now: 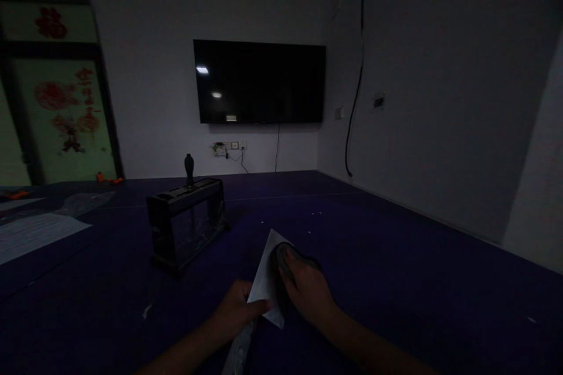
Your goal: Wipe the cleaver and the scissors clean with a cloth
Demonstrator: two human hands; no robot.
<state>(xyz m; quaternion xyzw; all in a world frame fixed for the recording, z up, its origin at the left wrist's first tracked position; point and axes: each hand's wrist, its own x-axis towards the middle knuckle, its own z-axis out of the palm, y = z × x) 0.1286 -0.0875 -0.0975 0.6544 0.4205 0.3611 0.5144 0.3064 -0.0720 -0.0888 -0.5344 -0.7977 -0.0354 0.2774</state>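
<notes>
The room is dim. My left hand (237, 310) is closed, pinching the lower edge of a white sheet of paper (267, 272) with the thumb on top. My right hand (305, 288) lies curled over a dark rounded object (303, 259) just right of the paper, fingers pressing along the paper's edge. What the dark object is I cannot make out. A pale crumpled strip (240, 351) runs down from under my left hand. Everything rests on a dark blue floor mat (396, 258).
A small glass tank with a black frame (187, 222) stands ahead to the left, a dark figurine (189, 169) on its top. A wall-mounted black television (259, 82) hangs beyond. White sheets (30, 234) lie at far left. A glass door with red decorations (61, 105) stands behind them.
</notes>
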